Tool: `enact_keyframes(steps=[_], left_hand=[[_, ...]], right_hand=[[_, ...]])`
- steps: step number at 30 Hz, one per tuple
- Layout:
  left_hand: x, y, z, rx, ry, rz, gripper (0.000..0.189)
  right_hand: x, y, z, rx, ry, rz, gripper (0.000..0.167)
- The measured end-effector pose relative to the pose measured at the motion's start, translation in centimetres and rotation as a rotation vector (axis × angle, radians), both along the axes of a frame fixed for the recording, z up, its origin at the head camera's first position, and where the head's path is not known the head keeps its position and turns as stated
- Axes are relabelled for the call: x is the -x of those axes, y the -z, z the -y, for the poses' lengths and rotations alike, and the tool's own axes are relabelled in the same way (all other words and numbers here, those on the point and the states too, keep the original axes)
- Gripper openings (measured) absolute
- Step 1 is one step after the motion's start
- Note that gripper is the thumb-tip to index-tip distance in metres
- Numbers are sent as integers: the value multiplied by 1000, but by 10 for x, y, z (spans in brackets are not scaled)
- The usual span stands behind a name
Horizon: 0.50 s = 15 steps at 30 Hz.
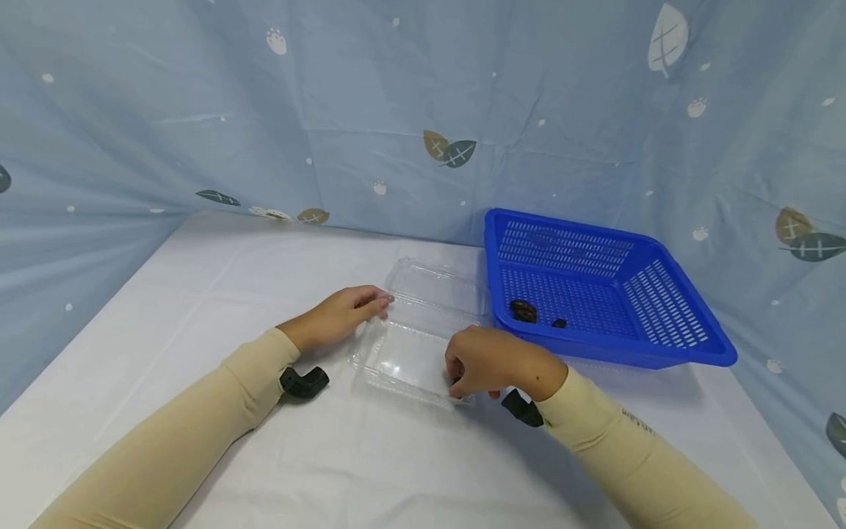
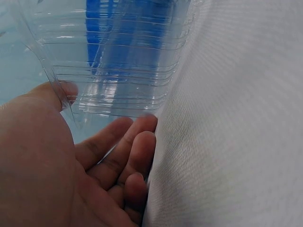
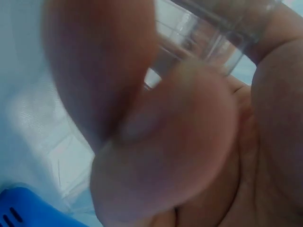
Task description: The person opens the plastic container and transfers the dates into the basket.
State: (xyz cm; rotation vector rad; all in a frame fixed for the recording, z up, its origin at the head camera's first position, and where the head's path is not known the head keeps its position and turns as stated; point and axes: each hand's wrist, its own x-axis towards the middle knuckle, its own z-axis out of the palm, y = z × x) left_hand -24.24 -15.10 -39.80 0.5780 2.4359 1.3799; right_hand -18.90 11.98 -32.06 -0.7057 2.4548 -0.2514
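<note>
A clear plastic clamshell box (image 1: 413, 353) lies opened flat on the white cloth, its lid half (image 1: 436, 283) farther back. With the thumb over its left edge near the fold and the fingers low beside it, my left hand (image 1: 344, 312) grips the box. My right hand (image 1: 492, 360) is over the near right corner of the box, fingers curled. Between its thumb and index finger a small dark piece (image 1: 457, 380) shows; I cannot tell its kind. In the right wrist view, blurred fingers (image 3: 165, 151) hide most of it, and the clear plastic (image 3: 222, 52) passes behind them.
A blue slotted plastic basket (image 1: 634, 353) stands right of the box, close against it. Inside lie a dark brown lump (image 1: 524, 311) and a smaller dark bit (image 1: 559, 322). A blue patterned curtain (image 1: 370, 95) hangs behind the table.
</note>
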Motion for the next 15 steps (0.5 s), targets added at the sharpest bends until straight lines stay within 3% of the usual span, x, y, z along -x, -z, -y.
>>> enact_keyframes(steps=[9,15], left_hand=[[-1,-4,0,8,-1,-13,47],[-3,-4,0,30,-9,-13,49]], right_hand=[[4,-1,-7,91,-58,36,15],[5,-2,-9,97,-17,95,11]])
